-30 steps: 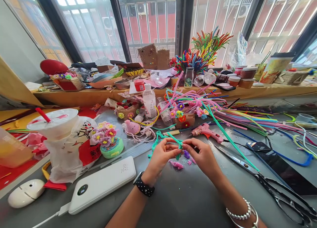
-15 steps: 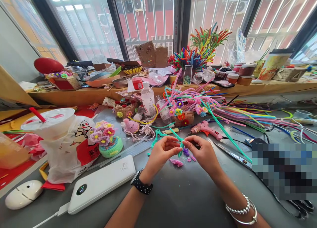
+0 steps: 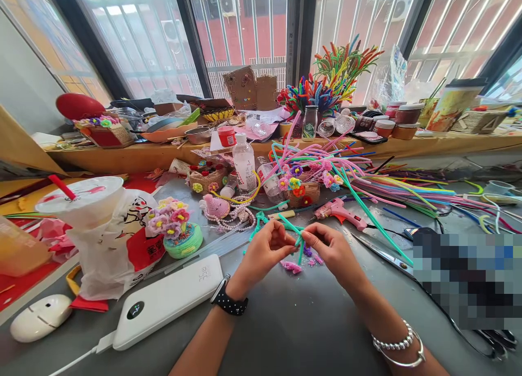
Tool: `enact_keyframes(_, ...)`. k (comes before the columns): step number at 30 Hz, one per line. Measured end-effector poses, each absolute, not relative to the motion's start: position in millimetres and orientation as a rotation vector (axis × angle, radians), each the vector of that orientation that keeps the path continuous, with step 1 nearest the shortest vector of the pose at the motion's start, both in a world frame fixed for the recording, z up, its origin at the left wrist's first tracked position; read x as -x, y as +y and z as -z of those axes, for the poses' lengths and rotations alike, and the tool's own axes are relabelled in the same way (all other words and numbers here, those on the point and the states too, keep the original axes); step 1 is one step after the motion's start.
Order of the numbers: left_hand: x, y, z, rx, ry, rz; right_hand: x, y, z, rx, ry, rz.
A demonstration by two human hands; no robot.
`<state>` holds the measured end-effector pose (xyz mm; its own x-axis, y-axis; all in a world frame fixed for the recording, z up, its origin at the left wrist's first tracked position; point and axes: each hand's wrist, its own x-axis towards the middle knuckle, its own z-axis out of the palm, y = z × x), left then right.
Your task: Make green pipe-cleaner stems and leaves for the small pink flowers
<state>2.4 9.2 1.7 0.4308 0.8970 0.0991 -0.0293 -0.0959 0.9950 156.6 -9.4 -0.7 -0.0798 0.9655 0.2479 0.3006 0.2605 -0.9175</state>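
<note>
Between my two hands is a green pipe cleaner (image 3: 300, 253), bent so that one end points up to the left and another hangs down. My left hand (image 3: 271, 249) pinches it from the left with thumb and forefinger. From the right, my right hand (image 3: 328, 248) grips it close by, the fingertips nearly meeting. Pink fuzzy scraps (image 3: 291, 266) and a purple piece (image 3: 307, 251) lie on the grey table just under the fingers. More twisted green pipe cleaner (image 3: 258, 223) rests behind my left hand.
A pink glue gun (image 3: 340, 213) and scissors (image 3: 381, 254) lie to the right, near many loose pipe cleaners (image 3: 391, 183). On the left stand a white power bank (image 3: 169, 302), a bagged drink cup (image 3: 87, 202) and a flower-topped green pot (image 3: 183, 241). A plastic bottle (image 3: 243, 164) stands behind.
The green pipe cleaner has turned in my fingers, and its lower end now hangs further down. Both hands stay in almost the same place, with the fingertips closer together.
</note>
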Motion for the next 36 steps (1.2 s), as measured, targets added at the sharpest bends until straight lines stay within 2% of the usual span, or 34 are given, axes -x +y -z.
enact_keyframes(5,-0.9,10.5,-0.1,-1.506,0.829,-0.970,-156.1,-9.9,-1.2,1.164,-1.581,-0.973)
enact_keyframes(13,-2.0,11.6,2.3,-1.681,0.933,-1.017,-156.7,-10.3,-1.7,1.209,-1.737,-0.758)
enact_keyframes(25,2.2,7.3,-7.9,-1.805,1.014,-1.074,-165.4,-11.0,-6.8,0.923,-1.831,-1.313)
enact_keyframes(30,2.1,7.9,-8.9,-1.868,1.004,-1.049,-166.2,-11.0,-6.8,0.919,-1.835,-1.360)
enact_keyframes(33,4.7,12.9,-7.4,-1.882,1.172,-1.027,-162.6,-10.0,-7.4,0.988,-1.753,-1.301)
enact_keyframes(36,7.8,17.7,-3.4,-1.788,1.354,-0.832,-160.7,-8.3,-5.4,1.075,-1.720,-1.208)
